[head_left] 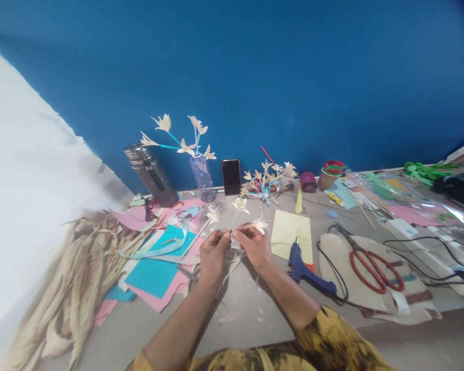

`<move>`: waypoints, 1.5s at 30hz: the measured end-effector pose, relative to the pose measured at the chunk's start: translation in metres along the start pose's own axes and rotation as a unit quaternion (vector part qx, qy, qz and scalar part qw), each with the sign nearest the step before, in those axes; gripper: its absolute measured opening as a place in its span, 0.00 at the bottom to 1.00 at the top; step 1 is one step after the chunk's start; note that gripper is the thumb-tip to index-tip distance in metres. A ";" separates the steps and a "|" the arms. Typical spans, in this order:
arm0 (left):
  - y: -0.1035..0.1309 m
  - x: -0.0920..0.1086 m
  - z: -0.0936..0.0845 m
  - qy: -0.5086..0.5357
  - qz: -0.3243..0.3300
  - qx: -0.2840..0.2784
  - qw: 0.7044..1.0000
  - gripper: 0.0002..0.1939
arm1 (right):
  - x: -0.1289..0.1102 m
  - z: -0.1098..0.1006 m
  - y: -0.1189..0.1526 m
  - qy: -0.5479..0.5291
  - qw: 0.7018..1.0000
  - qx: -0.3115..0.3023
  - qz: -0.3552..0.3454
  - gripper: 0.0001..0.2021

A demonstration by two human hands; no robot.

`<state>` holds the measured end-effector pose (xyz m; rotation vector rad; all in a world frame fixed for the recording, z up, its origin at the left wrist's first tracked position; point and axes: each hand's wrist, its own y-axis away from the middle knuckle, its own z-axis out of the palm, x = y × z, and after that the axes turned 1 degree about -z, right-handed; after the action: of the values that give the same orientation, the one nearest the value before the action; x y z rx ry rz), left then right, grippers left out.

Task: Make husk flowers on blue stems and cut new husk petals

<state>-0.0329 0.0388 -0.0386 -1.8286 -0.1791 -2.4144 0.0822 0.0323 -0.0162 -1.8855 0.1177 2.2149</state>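
Both of my hands are raised over the middle of the table, thumbs and fingers pinched close together. My left hand (pixel 213 255) and my right hand (pixel 257 251) grip the thin stem of a cream-coloured artificial flower (pixel 240 206). Two similar blooms stand beside it: one flower (pixel 213 214) above my left fingers, another flower (pixel 260 225) just over my right knuckles. How their stems meet is hidden by my fingers. Pale husk strips and small scraps (pixel 232 317) lie on the table beneath.
Left are dried husks (pixel 81 273), blue paper (pixel 154 275) and a dark flask (pixel 152 175). A vase (pixel 202 178) of flowers, a phone (pixel 231 176) and a flower bunch (pixel 268 183) line the wall. To the right lie a glue gun (pixel 307 273), red-handled scissors (pixel 371 265) and a power strip (pixel 421 250).
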 end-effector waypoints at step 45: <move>-0.029 0.010 -0.014 -0.127 0.005 0.044 0.991 0.16 | -0.008 -0.013 -0.011 -0.026 0.998 0.040 0.052 0.13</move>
<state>-0.0535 0.0651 -0.0332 -2.0849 -0.2897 -2.1222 0.0981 0.0392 -0.0098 -1.8168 0.2970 2.2887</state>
